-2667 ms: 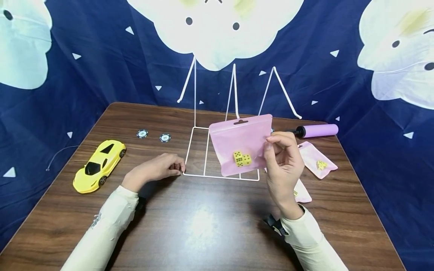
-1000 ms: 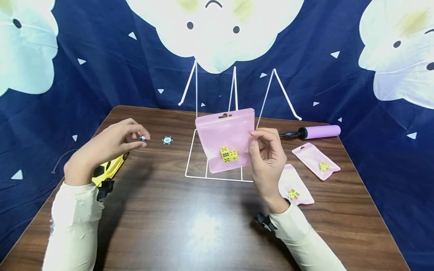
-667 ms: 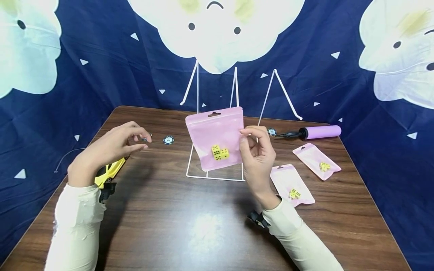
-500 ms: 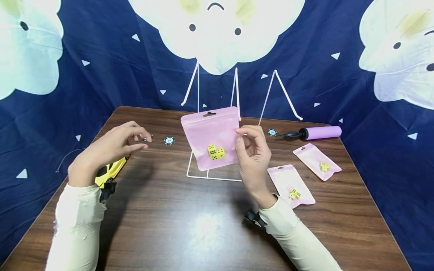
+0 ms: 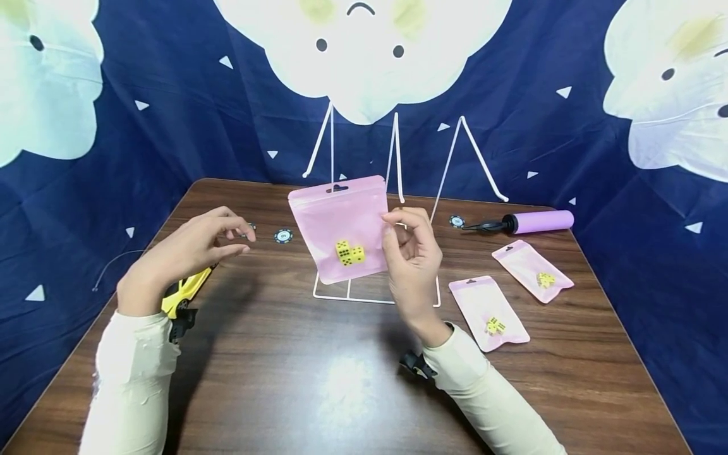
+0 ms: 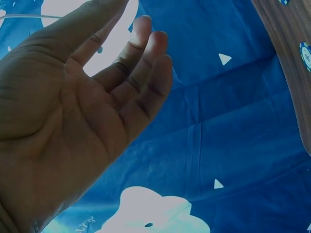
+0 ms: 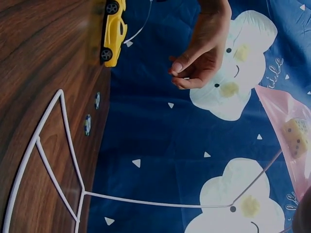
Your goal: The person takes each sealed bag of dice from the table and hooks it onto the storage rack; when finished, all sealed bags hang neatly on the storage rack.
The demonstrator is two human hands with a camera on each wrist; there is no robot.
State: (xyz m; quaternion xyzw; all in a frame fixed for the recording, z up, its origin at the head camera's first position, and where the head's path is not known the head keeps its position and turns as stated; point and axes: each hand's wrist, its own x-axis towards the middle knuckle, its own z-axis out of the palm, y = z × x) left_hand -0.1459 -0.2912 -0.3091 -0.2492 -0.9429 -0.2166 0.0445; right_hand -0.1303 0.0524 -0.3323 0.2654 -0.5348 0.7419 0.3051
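Observation:
My right hand (image 5: 418, 268) pinches the right edge of a pink zip pouch (image 5: 341, 218) between thumb and fingers. Yellow dice (image 5: 349, 253) show through its front. The pouch hangs in the air before a white wire rack (image 5: 332, 297) with three raised hooks. In the right wrist view, part of the pouch (image 7: 279, 104) shows at the right edge. My left hand (image 5: 190, 259) hovers above the yellow toy car (image 5: 190, 287), fingers loosely bent around nothing. The left wrist view shows its bare palm (image 6: 63, 111). The hand covers much of the car.
Two more pink pouches with dice, the nearer pouch (image 5: 478, 297) and the farther pouch (image 5: 520, 259), lie at right. A purple pump (image 5: 543, 221) lies behind them. Poker chips, like the left one (image 5: 283, 236) and right one (image 5: 457, 221), flank the rack. A blue curtain (image 5: 239, 139) surrounds the table.
My left hand has left the rack's front left corner and risen leftward over the car. My right hand has carried the pouch left across the rack, still pinching it.

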